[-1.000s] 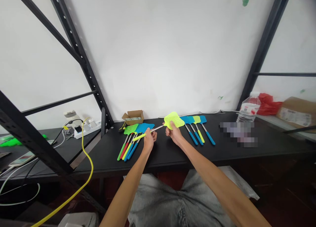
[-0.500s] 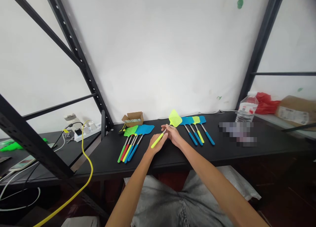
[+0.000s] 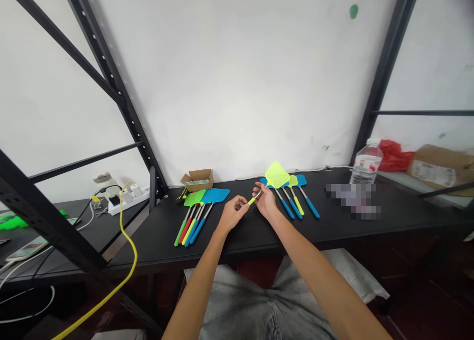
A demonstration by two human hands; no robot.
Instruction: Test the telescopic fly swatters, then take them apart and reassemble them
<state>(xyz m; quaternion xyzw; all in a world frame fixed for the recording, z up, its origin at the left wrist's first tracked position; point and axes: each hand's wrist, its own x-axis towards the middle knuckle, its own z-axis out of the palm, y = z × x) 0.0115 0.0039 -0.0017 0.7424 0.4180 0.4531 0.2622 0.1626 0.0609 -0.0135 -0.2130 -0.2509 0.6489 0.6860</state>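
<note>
half-curled hands [image 3: 265, 202] on yellow flyswatter [image 3: 277, 175]

The right hand [image 3: 265, 202] is gripping the shaft of the yellow swatter [image 3: 277, 175]. The left hand [image 3: 233, 212] is pinching its handle end [image 3: 252, 201]. Both hands are hovering above the bench [image 3: 244, 237]. Other swatters are lying in a left group [image 3: 197, 230] and a right row [image 3: 299, 206]. A small box [image 3: 200, 184] is standing behind the left group.
</note>
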